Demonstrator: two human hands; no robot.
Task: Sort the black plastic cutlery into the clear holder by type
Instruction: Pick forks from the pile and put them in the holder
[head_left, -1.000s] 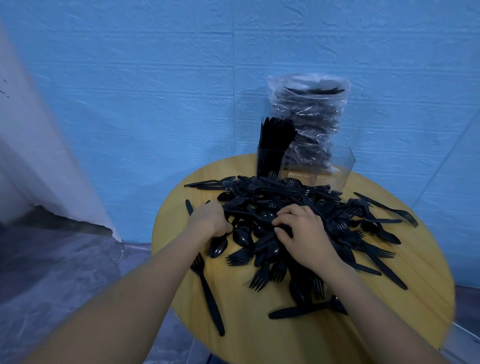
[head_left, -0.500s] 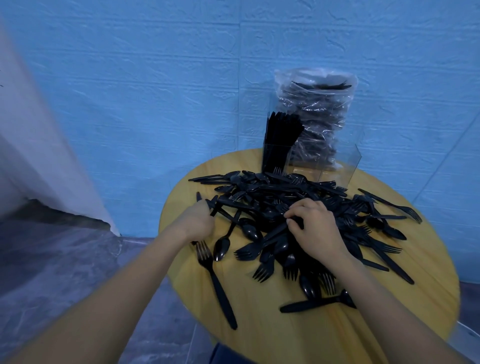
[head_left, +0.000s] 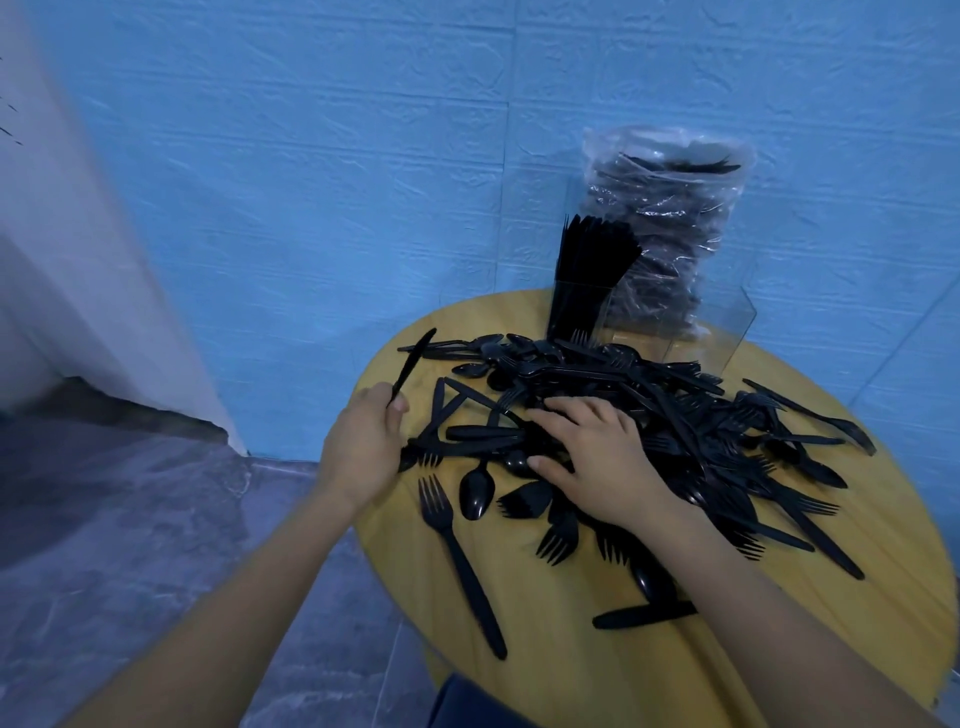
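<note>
A heap of black plastic forks, spoons and knives (head_left: 675, 415) covers the round wooden table (head_left: 571, 675). My left hand (head_left: 363, 447) grips a black knife (head_left: 413, 361) by its handle, blade pointing up and away, at the table's left edge. My right hand (head_left: 597, 457) lies on the heap with fingers spread, touching cutlery near a knife handle (head_left: 483, 434). The clear holder (head_left: 727, 332) stands at the back of the table; its left compartment holds a bunch of upright black knives (head_left: 587, 275). The other compartments look see-through.
A clear plastic bag of more black cutlery (head_left: 670, 228) stands behind the holder against the blue wall. A lone fork (head_left: 457, 551) and a knife (head_left: 644, 616) lie apart near the front. The table edge drops to a grey floor on the left.
My left hand has lifted a knife out of the heap and now holds it upright at the left edge. My right hand spread flatter on the heap. The camera shifted left.
</note>
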